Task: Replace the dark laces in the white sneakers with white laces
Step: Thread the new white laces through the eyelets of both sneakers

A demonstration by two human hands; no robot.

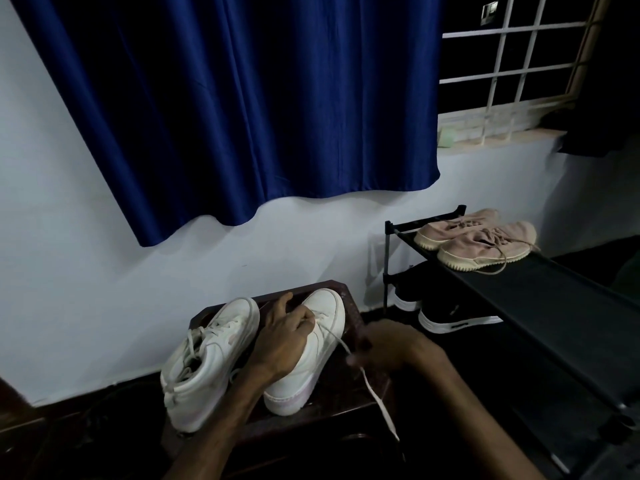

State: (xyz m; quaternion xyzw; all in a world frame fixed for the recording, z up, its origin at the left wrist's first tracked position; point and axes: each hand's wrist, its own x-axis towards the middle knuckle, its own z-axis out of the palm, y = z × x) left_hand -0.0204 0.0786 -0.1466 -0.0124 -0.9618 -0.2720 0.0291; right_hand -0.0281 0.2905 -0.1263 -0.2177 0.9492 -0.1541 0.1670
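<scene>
Two white sneakers stand on a small dark stool [353, 306]. The left sneaker [211, 358] is threaded with a white lace that lies loose at its collar. My left hand [284, 337] rests curled over the lacing area of the right sneaker [318, 344] and seems to pinch the lace there. A white lace [374, 393] runs from under those fingers to my right hand [384, 348], which pinches it; the free end hangs down past the stool's edge. No dark lace is visible.
A black two-tier shoe rack [554, 289] stands to the right, with a pair of pink sneakers [481, 237] on top and black shoes [450, 318] below. A blue curtain [242, 98] hangs on the wall behind. A barred window [512, 64] is at upper right.
</scene>
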